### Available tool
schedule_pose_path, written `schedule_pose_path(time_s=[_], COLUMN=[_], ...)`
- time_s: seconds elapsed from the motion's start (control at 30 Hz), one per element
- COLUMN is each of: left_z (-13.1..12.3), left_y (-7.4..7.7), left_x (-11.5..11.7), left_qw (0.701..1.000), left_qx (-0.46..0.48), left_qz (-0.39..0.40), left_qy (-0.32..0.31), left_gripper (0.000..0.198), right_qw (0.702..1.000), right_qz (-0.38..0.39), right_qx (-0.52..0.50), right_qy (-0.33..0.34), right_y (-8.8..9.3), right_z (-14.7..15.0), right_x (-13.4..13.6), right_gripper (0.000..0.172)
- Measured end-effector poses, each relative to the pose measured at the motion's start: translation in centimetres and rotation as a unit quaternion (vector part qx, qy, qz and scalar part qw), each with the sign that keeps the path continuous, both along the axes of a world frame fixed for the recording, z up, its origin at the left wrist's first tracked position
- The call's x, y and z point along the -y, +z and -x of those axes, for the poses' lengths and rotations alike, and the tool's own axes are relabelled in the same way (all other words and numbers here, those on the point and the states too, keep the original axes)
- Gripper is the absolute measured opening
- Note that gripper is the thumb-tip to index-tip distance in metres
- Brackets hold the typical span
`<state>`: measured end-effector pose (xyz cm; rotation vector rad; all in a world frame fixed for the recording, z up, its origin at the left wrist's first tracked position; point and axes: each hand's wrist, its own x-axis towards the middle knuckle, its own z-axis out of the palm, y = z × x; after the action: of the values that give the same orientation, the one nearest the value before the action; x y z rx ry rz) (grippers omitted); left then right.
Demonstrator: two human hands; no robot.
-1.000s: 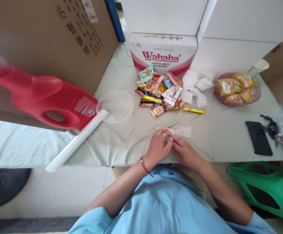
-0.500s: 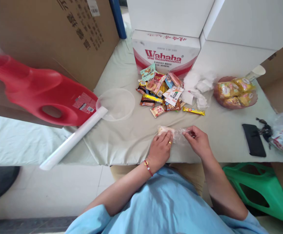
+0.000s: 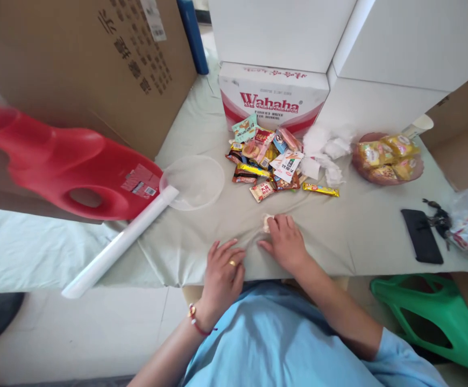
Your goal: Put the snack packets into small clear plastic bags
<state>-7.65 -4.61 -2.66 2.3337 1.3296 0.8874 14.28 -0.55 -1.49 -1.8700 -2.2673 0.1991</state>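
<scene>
A small pale lump point(image 3: 266, 223) sits on the cloth-covered table point(image 3: 193, 236), near the front edge, and the clock is read from there. The right hand point(image 3: 285, 242) lies at 4 o'clock, with its fingertips over one side of the lump; they hide so much that nobody can tell if they pinch it or just rest on it. The left hand point(image 3: 224, 271), between 7 and 8 o'clock, has its fingers apart and bent a little, with nothing seen in it. The lump looks light and soft, and it may squash or crumble, so a gentle pinch on its two sides seems best; the bare end at 9 o'clock is easy to reach. At 12 o'clock, past a pile of snacks point(image 3: 264, 156), a white and red box point(image 3: 272, 88) says "Wahaha" in big red letters, with "PURIFIED WATER FOR DRINKING" below. One blue snack bag point(image 3: 279, 142) shows a big "Q", and a white bag point(image 3: 289, 165) has Chinese writing. At 10 o'clock, a big brown box point(image 3: 76, 70) has dark Chinese writing and a white sticker. The red jug point(image 3: 72, 161) at 9 o'clock wears a label with stripes, but its words are too tiny to read.
</scene>
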Motion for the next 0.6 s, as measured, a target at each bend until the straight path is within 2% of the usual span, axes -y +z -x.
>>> schedule_pose_path(time_s=[0.07, 0.13, 0.2, 0.27, 0.3, 0.37, 0.43, 0.47, 0.53, 0.6], left_z=[0.9, 0.5, -0.9, -2.7, -3.6, -5.2, -6.5, -7.1, -8.2, -9.3], left_y=[-0.3, -0.1, 0.3, 0.7, 0.9, 1.0, 1.0, 0.9, 0.8, 0.7], left_x=[0.3, 0.5, 0.2, -0.4, -0.8, -1.8, -2.6, -2.9, -3.3, -3.4], left_qw=[0.999, 0.993, 0.979, 0.951, 0.933, 0.89, 0.854, 0.844, 0.851, 0.877], left_qx=[0.043, 0.097, 0.159, 0.231, 0.27, 0.333, 0.355, 0.352, 0.33, 0.295], left_qz=[0.016, 0.057, 0.119, 0.189, 0.225, 0.306, 0.381, 0.404, 0.408, 0.379], left_qy=[0.02, 0.033, 0.052, 0.075, 0.079, 0.054, -0.002, -0.021, -0.028, -0.017], left_gripper=[0.023, 0.021, 0.019, 0.023, 0.033, 0.055, 0.058, 0.054, 0.047, 0.045], right_qw=[1.0, 1.0, 0.997, 0.982, 0.965, 0.91, 0.848, 0.828, 0.816, 0.828], right_qz=[0.002, 0.006, -0.005, -0.008, 0.009, 0.088, 0.161, 0.172, 0.142, 0.097], right_qx=[0.009, -0.003, -0.055, -0.169, -0.246, -0.4, -0.502, -0.531, -0.553, -0.539], right_qy=[-0.009, -0.026, -0.056, -0.084, -0.088, -0.067, -0.053, -0.056, -0.083, -0.116], right_y=[0.2, 0.9, 1.9, 3.0, 3.4, 3.8, 3.5, 3.0, 1.8, 0.5], right_z=[-0.2, -0.8, -1.7, -3.0, -3.6, -4.5, -4.9, -4.7, -4.2, -3.8], right_x=[-0.4, -0.9, -1.1, -0.8, -0.5, 0.5, 1.8, 2.5, 3.9, 5.1], right_gripper=[0.024, 0.012, 0.013, 0.02, 0.024, 0.032, 0.036, 0.037, 0.043, 0.049])
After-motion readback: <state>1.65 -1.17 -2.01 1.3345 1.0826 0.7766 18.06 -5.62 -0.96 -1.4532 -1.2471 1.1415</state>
